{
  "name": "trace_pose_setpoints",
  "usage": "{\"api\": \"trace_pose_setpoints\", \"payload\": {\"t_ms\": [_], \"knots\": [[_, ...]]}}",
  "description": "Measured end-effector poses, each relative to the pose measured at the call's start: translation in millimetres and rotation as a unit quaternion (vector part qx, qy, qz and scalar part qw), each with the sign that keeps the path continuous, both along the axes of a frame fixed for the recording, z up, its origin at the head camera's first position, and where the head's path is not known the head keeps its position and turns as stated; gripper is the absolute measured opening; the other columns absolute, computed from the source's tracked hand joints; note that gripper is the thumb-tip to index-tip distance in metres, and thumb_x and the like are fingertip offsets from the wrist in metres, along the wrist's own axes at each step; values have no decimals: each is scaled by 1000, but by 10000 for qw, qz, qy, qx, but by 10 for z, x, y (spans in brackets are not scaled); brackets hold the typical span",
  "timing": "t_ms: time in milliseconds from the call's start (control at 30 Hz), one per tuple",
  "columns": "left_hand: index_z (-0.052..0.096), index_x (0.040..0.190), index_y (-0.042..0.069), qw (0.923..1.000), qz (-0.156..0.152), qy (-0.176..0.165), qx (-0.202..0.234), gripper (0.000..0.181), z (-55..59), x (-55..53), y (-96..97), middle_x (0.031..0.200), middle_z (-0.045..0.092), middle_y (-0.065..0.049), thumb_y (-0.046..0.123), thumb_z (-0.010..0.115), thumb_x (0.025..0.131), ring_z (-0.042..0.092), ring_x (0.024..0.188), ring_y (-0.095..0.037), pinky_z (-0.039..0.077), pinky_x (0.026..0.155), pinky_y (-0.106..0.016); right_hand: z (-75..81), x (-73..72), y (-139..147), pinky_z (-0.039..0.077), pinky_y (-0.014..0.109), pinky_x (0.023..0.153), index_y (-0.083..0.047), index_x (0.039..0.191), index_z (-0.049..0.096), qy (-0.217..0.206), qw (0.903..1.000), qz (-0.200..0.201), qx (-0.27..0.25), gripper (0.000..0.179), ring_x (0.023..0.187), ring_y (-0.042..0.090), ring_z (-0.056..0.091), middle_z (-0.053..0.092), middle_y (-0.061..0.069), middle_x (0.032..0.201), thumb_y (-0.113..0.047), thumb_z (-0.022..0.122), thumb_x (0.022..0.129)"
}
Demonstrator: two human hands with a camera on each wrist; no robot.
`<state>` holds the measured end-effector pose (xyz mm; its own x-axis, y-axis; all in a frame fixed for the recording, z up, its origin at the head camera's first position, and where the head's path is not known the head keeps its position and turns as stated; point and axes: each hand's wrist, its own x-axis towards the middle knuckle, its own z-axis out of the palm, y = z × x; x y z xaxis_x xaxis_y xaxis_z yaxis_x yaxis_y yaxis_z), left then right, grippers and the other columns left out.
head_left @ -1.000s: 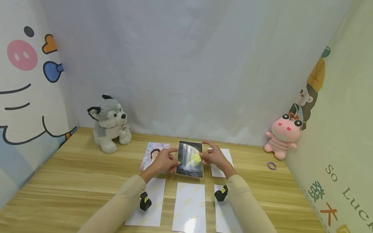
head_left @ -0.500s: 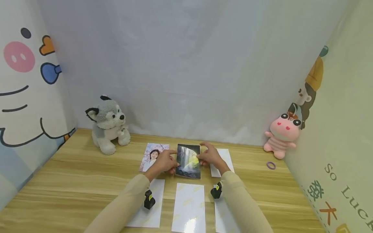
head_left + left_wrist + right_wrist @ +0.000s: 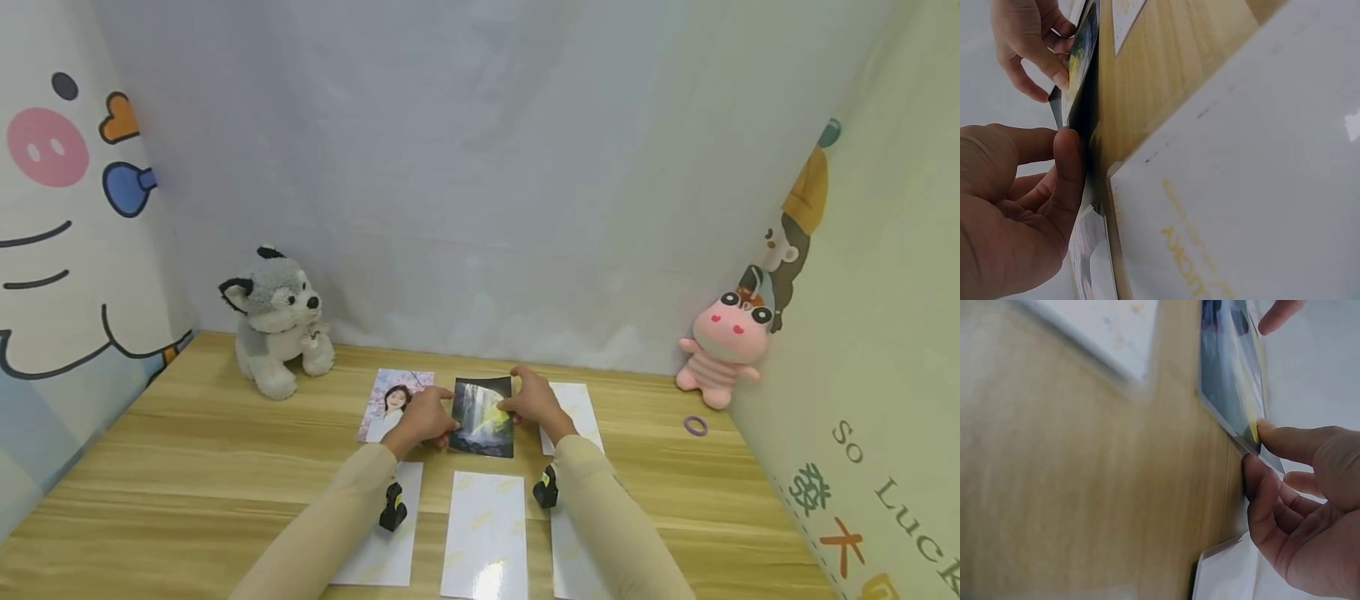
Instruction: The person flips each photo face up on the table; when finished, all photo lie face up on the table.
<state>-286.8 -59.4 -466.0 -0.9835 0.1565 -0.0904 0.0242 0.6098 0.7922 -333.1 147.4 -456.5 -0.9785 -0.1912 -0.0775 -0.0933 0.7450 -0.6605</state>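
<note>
A waterfall picture (image 3: 474, 429) with dark edges and a yellow-green patch is between both hands, close over the back middle of the table. My left hand (image 3: 425, 417) pinches its left edge with thumb and fingers. At the right edge, my right hand (image 3: 536, 398) holds it between thumb and fingers, index stretched to the top corner. In the right wrist view the right thumb (image 3: 1282, 439) presses on the picture's face and the other fingers curl at its edge. The left wrist view shows the sheet tilted, with shadow beneath it.
A portrait picture (image 3: 395, 402) lies left of the waterfall. A white board (image 3: 573, 404) lies right, partly behind the right hand. Three white boards, including a middle one (image 3: 483, 529), form the front row. A plush husky (image 3: 277, 321), pink plush toy (image 3: 726, 350) and purple ring (image 3: 695, 426) stand around.
The waterfall picture has come down and lies flatter towards the table, its top edge lower. Both hands have moved down with it, still at its edges.
</note>
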Motion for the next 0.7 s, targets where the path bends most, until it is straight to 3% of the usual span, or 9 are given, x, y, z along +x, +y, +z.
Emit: {"api": "trace_pose_setpoints", "payload": {"t_ms": [233,400,567,700], "knots": [[53,140,-6,9995,-33,-297,-64,58,3,-65,9,46,56,-1,-2,73,85,51,36,-8,51,43,-25,-6,-26,-13,52,43,88,-2,143,49,226,9971,-53,722,69,67,18,63,73,12,92,-22,80,85],[52,140,-7,9984,-100,-562,-26,57,16,-98,6,49,58,-4,-3,72,87,53,38,-9,53,45,-27,1,-34,-24,51,45,92,-1,144,48,104,9971,-48,748,71,75,23,66,72,15,103,-23,80,85],[52,139,-7,9980,-107,-618,-77,56,63,-83,7,50,58,-5,-3,71,87,53,37,-9,53,45,-27,22,-40,-40,49,50,101,-2,146,46,-13,9965,-35,832,75,109,36,64,59,21,139,-25,81,84],[53,138,-7,9981,-132,-500,-323,55,95,-62,24,48,57,-3,-3,72,86,52,36,-8,52,43,-25,34,-42,-53,47,52,104,-4,147,46,-87,9955,-111,940,76,125,40,57,53,20,146,-28,81,84]]}}
